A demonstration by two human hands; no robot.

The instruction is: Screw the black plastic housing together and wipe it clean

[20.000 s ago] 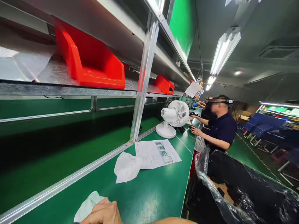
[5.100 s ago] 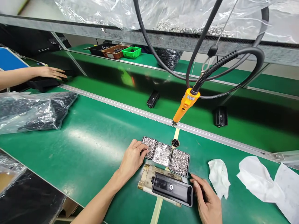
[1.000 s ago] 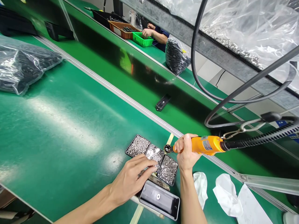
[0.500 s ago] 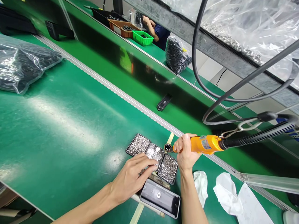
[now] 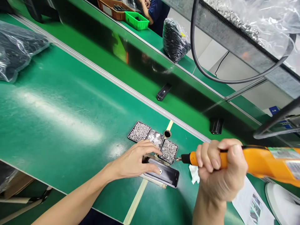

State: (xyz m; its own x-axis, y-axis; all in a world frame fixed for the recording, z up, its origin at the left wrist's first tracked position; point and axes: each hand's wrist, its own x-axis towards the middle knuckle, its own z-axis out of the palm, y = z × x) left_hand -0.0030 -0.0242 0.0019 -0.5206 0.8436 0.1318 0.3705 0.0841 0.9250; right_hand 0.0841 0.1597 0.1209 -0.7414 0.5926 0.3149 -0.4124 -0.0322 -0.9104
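Gripping the orange electric screwdriver point(image 5: 246, 161) in a closed fist, the right hand point(image 5: 220, 172) holds the tool nearly level, its bit tip pointing left toward the black rectangular part point(image 5: 167, 175). The tip sits just beside the right end of that part and apart from it. The left hand point(image 5: 136, 162) lies flat and open on the left end of the black part, fingers extended over its top face, grasping nothing. The part rests on a worn fixture block at the near edge of the green bench point(image 5: 58, 118), over a strip of pale tape point(image 5: 134, 203). Three small trays of screws and washers point(image 5: 153, 139) sit in a row just behind the part, with a small round black cup point(image 5: 167, 134) touching their far side. A crumpled white cloth point(image 5: 194, 175) lies under the screwdriver.
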